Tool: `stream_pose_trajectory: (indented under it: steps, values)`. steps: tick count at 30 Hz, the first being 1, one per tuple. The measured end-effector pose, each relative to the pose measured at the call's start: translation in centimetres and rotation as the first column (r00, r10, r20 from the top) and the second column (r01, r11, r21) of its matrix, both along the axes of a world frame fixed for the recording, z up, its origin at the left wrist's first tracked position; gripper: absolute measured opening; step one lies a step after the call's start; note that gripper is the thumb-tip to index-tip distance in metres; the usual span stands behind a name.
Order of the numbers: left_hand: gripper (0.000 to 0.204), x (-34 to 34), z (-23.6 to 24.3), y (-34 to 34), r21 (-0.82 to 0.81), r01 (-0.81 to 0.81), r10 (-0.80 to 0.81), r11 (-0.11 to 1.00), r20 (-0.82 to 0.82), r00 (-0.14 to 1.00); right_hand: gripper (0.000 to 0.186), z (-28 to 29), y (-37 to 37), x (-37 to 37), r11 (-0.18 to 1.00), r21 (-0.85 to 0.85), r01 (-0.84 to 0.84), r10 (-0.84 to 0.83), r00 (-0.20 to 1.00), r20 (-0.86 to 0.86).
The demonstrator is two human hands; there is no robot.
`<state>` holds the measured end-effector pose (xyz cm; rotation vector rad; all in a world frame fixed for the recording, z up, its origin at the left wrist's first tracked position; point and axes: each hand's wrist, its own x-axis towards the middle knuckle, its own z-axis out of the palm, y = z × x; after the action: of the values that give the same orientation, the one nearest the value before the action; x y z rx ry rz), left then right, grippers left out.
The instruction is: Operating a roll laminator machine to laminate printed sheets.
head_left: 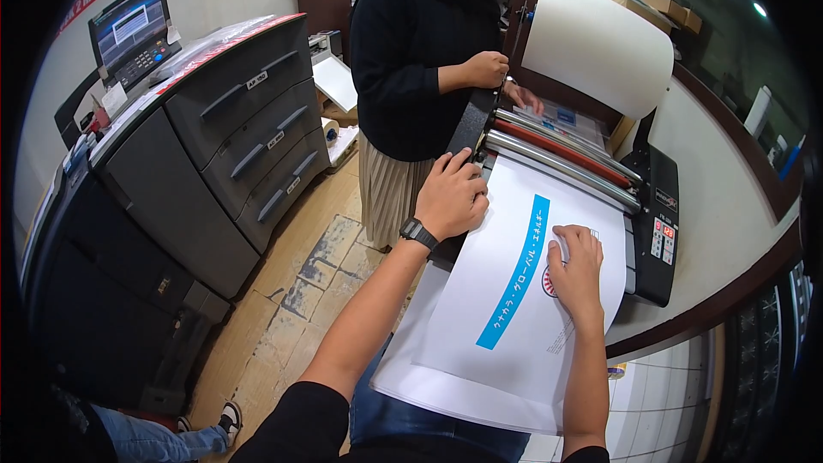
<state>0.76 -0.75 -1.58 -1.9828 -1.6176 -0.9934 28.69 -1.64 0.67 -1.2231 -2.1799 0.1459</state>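
A white printed sheet (480, 274) with a blue band lies over more white paper (403, 369), its far end at the rollers (566, 150) of a black laminating machine (660, 171). My left hand (450, 193), below a black watch, rests at the sheet's far left corner on the machine's side, fingers bent but apart. My right hand (576, 266) lies on the printed sheet beside a round red emblem, fingers apart and slightly curved. A large white roll sheet (600, 51) hangs over the machine.
A person in black top (407, 69) and pleated skirt stands beyond my left hand, hands at the machine. A large grey printer (197, 171) fills the left. Another person's jeans-clad leg (171, 437) shows at lower left. The curved white counter (729, 180) has a dark edge.
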Motion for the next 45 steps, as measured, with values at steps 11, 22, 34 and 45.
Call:
stream_pose_trajectory:
  steps: [11,22,34,45]
  values:
    - [0.024,0.1,0.2,0.0,-0.022,0.009,-0.009,1.000,0.016,1.000,0.028,-1.3,0.7,0.0,0.998,0.060,0.020,-0.021,1.000,0.012]
    - [0.024,0.4,0.7,0.0,-0.028,0.019,-0.019,0.999,0.029,0.999,0.055,-14.3,-15.4,-1.7,0.899,-0.198,-0.390,0.420,0.895,0.148]
    - [0.022,0.2,0.5,-0.4,-0.041,0.006,-0.004,0.999,0.036,0.999,0.072,-14.6,-22.9,-3.3,0.821,-0.284,-0.496,0.538,0.838,0.093]
    - [0.019,0.1,0.5,0.0,-0.015,0.001,-0.001,1.000,0.020,1.000,0.078,-14.1,-22.7,-3.0,0.816,-0.292,-0.499,0.556,0.816,0.160]
